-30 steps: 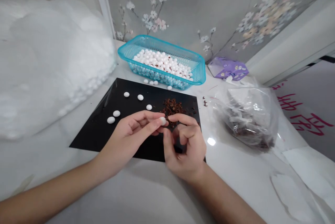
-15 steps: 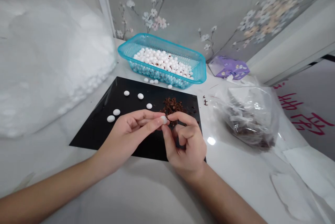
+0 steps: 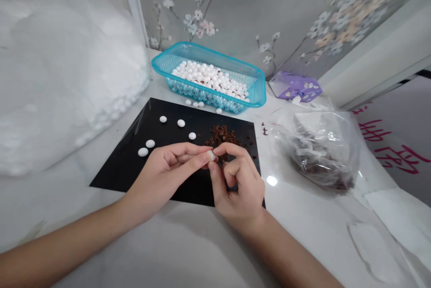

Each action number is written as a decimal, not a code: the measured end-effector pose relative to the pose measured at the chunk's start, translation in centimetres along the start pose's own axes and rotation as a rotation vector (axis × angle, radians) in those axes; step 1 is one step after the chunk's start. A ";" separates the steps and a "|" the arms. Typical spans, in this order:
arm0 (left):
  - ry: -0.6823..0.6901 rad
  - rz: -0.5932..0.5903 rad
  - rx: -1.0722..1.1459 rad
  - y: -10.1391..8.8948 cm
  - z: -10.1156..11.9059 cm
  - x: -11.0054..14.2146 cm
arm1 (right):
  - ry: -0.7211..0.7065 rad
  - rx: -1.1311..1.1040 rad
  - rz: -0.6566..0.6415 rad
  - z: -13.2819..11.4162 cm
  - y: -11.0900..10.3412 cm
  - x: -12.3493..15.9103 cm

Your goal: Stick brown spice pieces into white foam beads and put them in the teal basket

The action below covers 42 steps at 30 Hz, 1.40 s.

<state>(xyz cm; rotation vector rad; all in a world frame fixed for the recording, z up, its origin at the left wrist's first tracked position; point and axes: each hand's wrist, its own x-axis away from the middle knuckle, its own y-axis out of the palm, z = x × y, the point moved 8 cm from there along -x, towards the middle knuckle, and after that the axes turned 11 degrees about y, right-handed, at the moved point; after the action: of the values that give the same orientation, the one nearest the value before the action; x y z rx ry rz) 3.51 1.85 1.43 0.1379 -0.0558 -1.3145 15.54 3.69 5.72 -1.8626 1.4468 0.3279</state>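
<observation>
My left hand [image 3: 164, 173] pinches a small white bead [image 3: 211, 155] between thumb and forefinger above a black mat [image 3: 134, 157]. My right hand [image 3: 237, 184] is closed, its thumb and forefinger tips pressed against that same bead; whatever small piece they hold is hidden. Just behind the fingertips lies a little heap of dark brown bits [image 3: 222, 135]. Several loose white beads [image 3: 182, 123] lie on the mat to the left.
A turquoise basket [image 3: 257, 88] full of white beads stands behind the mat. A big white bag [image 3: 60, 72] of beads fills the left. On the right lie a clear bag of brown bits [image 3: 319, 153] and a purple packet [image 3: 292, 86].
My right hand's fingers have curled in and its fingertips have closed onto the bead. The left hand has stayed almost still.
</observation>
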 end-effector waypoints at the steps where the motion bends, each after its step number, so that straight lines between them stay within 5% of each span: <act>1: -0.003 -0.006 0.004 0.1 0.0 0.0 | 0.000 0.005 -0.009 0.0 0.1 0.0; 14: 0.015 -0.020 0.034 -0.1 0.2 -0.1 | 0.152 -0.132 -0.003 1.7 0.2 0.3; 22: 0.066 -0.051 0.038 -0.2 0.7 -0.5 | 0.084 0.141 -0.021 1.0 0.0 -0.5; 28: 0.149 -0.009 0.022 -2.3 1.8 -1.2 | 0.082 0.399 0.216 1.7 -2.0 -6.1; 33: 0.250 0.070 0.105 -4.3 2.3 -2.6 | 0.234 0.604 0.139 4.5 -1.5 -11.1; 38: 0.495 0.205 0.228 -6.8 8.7 -1.4 | 0.179 0.588 0.027 0.8 1.3 -6.9; 42: 0.778 0.354 0.081 -12.6 15.4 5.9 | -0.072 0.510 -0.306 -5.9 6.1 0.9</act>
<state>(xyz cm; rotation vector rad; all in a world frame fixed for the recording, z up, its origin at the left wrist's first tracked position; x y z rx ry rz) -8.95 -8.02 14.81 0.6686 0.5077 -0.8371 8.88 -1.49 6.87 -1.5953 1.0499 -0.1168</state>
